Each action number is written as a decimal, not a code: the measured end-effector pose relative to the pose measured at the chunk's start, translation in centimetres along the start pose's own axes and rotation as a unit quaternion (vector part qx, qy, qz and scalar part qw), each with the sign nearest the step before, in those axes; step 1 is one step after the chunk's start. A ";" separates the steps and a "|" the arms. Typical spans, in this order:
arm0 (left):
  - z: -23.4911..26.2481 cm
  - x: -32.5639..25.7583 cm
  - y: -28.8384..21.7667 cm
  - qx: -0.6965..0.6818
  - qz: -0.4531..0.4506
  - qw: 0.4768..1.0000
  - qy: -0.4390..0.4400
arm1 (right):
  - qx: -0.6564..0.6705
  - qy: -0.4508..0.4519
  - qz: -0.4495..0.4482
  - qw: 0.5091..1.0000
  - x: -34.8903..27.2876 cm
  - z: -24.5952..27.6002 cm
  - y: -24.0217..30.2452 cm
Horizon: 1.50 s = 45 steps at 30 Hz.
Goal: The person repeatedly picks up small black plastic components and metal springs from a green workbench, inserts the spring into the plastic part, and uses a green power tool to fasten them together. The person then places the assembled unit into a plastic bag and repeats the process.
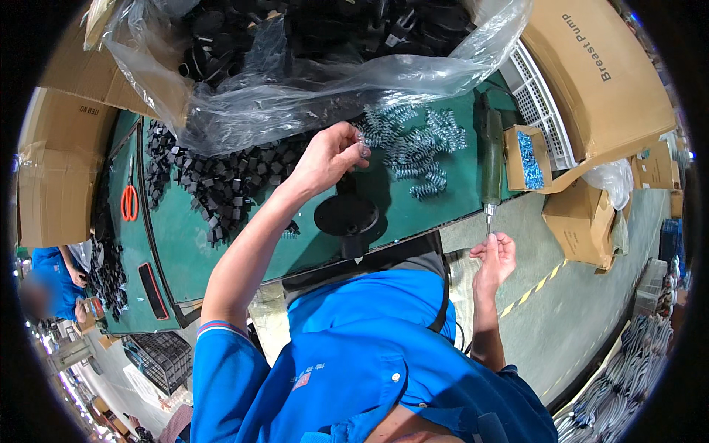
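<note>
My left hand (331, 156) is over the table, thumb and fingers pinched at the left edge of a pile of metal coil springs (421, 144); what sits between the fingertips is too small to name. Just below it, near the table's front edge, lies a black part with a round disc (346, 215). On the right, a green electric screwdriver (490, 159) points its bit toward me past the table edge. My right hand (496, 264) has its thumb and fingertips closed at the tip of that bit; any small piece there is hidden.
Small black blocks (221, 181) are heaped left of my left arm. Beyond stands a plastic-lined box of black parts (325, 44). A small box of blue screws (529, 159) sits right of the screwdriver. Orange-handled scissors (130, 203) and a phone (153, 290) lie far left; another person (55, 284) works there.
</note>
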<state>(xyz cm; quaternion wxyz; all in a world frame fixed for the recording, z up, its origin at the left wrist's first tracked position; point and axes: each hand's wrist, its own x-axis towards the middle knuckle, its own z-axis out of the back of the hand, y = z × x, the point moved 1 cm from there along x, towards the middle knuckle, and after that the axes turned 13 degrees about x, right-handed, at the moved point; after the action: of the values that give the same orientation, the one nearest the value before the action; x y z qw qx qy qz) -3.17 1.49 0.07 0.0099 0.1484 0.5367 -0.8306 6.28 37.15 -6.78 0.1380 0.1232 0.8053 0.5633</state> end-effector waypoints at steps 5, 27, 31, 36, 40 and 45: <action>0.4 -0.9 -0.4 -0.090 -0.019 0.996 -0.007 | -0.005 0.000 -0.005 1.000 -0.2 0.4 0.0; -5.2 -9.1 -0.3 0.051 -0.061 0.990 -0.119 | -0.180 0.088 0.117 0.973 0.6 -2.9 3.7; -7.2 -10.5 -0.9 0.189 -0.184 0.937 -0.229 | -0.057 0.329 -0.155 0.930 -1.9 -13.4 4.4; -7.7 -12.2 -0.7 0.157 -0.111 0.947 -0.256 | -0.058 0.406 -0.152 0.899 -2.7 -16.4 1.5; -6.3 -13.0 0.4 -0.285 0.102 0.952 -0.047 | -0.082 0.563 -0.010 0.822 -1.6 -17.5 2.5; -5.0 -13.3 1.7 -0.547 0.117 0.817 0.143 | -0.021 0.646 -0.053 0.761 -0.8 -19.1 4.1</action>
<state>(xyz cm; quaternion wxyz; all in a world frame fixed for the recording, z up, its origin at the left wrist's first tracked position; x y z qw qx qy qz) 11.03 3.31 0.12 0.1094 0.2971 0.8766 -0.3624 0.30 21.56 3.39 -0.3826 -0.3160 0.6966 0.5181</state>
